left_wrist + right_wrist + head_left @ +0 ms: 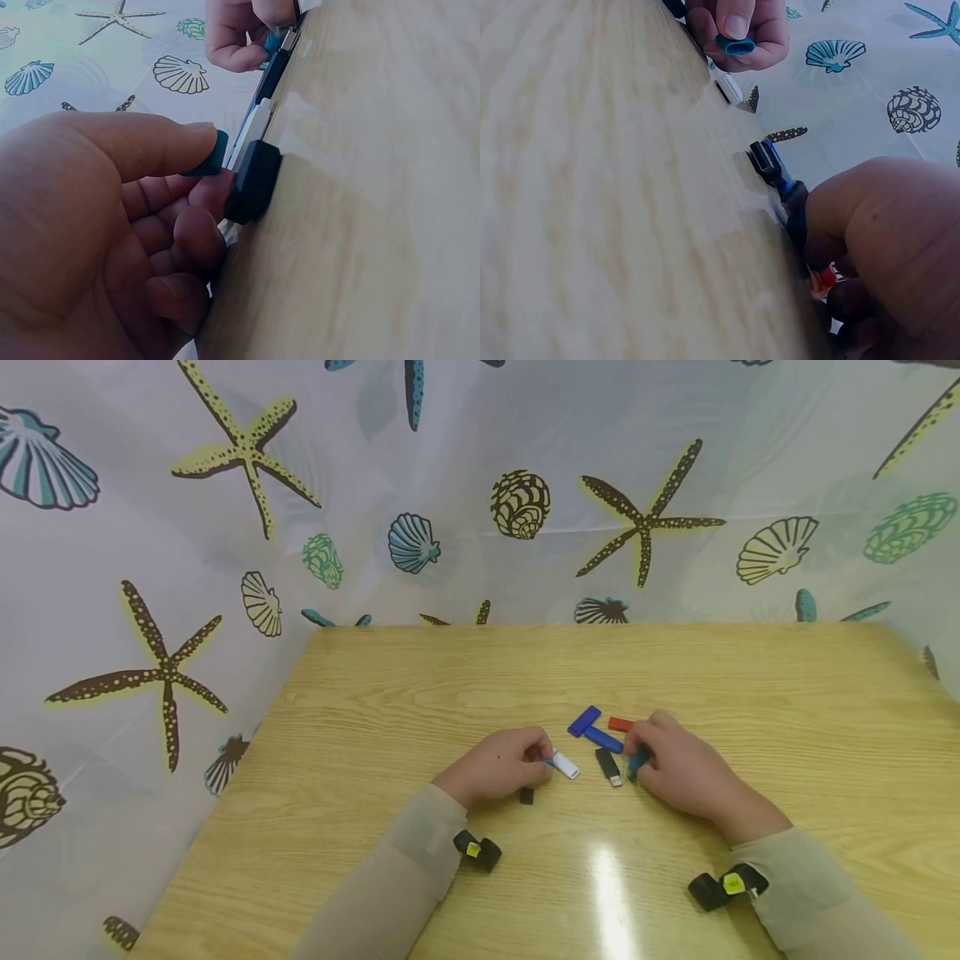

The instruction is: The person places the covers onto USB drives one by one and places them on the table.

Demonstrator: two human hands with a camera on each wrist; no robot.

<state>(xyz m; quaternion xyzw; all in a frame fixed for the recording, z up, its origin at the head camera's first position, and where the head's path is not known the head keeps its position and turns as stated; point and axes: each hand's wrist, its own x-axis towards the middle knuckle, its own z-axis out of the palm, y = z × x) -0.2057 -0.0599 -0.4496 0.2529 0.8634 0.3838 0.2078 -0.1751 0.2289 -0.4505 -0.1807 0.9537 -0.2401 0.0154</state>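
My left hand pinches a small teal cap between thumb and fingers, just above the table. In the right wrist view the cap's hollow end shows. A white USB stick lies close beyond these fingertips, and a black cap sits beside the hand, near its lower fingers. My right hand pinches a teal-blue USB stick at the table surface; its fingers hide much of it. Left of that hand lies a black USB stick, its metal plug pointing toward me.
Two blue USB sticks lie behind the black one. A red USB stick is partly covered by my right hand. The wooden table ends at a patterned curtain at the back and left.
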